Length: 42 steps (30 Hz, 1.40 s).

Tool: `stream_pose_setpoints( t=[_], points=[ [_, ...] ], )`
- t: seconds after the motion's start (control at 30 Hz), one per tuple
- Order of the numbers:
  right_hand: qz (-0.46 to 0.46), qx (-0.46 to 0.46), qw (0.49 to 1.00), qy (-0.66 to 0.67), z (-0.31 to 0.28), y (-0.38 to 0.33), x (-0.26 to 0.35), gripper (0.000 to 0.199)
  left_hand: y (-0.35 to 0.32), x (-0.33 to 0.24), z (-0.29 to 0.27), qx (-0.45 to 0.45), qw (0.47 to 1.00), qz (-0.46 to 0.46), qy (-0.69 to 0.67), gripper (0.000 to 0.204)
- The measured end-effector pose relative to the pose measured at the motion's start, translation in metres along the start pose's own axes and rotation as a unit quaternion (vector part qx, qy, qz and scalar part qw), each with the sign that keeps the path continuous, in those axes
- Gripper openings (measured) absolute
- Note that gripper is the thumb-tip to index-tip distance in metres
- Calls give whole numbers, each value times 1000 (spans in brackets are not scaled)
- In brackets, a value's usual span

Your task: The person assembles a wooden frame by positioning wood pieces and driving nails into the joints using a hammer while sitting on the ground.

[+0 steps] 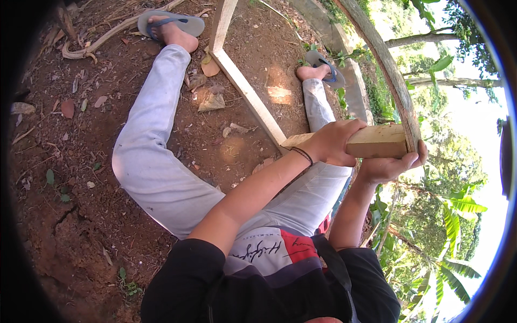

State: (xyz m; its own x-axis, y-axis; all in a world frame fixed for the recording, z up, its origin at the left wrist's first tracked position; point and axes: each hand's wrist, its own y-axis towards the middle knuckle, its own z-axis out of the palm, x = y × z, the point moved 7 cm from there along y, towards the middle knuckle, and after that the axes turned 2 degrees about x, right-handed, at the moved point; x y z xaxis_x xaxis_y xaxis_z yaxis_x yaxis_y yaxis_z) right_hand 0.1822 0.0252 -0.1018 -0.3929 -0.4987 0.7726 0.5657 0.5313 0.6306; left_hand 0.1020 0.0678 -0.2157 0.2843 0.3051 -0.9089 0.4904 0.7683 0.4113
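A pale squared wooden beam [377, 141] lies across in front of me at the right. My left hand [335, 143] is closed round it, with a dark band on the wrist. My right hand [390, 166] is under the beam's right end, its fingers curled round a long, curved, rough wooden pole [389, 64] that crosses there. The beam's end butts against the pole, or nearly so; any fastening is hidden. Another pale timber [249, 92] meets the beam's left end and runs up to an angled joint with a further timber [222, 24].
My legs, in light trousers [156, 129], straddle the timbers. Brown soil [81, 161] holds dry leaves [212, 102], twigs and a thick root or branch [118, 29]. A low concrete edge [353, 81] runs behind my right foot. Banana plants [452, 226] and trees stand at the right.
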Motion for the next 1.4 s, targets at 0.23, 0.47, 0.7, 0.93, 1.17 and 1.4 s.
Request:
stream_pose_setpoints(
  t=[0.23,0.47,0.7,0.93,1.17,1.4],
  points=[
    [5,-4,1000,3,-3,-3,1,30,-3,-2,1,-8,1000,5,-2,73],
    [-18,25,999,-18,-4,-7,6,30,-9,-3,1,14,1000,-12,-14,76],
    [-49,57,996,-51,-7,-10,10,31,-29,9,-10,40,997,7,67,81],
    [-37,78,995,-51,-10,2,4,32,-63,86,-76,-52,972,-185,-138,71],
    [-31,160,987,15,-14,3,5,44,-33,19,-68,29,990,-129,-43,77],
    [11,250,966,56,-9,0,24,57,-22,4,-12,123,988,-90,-5,109]
  ],
)
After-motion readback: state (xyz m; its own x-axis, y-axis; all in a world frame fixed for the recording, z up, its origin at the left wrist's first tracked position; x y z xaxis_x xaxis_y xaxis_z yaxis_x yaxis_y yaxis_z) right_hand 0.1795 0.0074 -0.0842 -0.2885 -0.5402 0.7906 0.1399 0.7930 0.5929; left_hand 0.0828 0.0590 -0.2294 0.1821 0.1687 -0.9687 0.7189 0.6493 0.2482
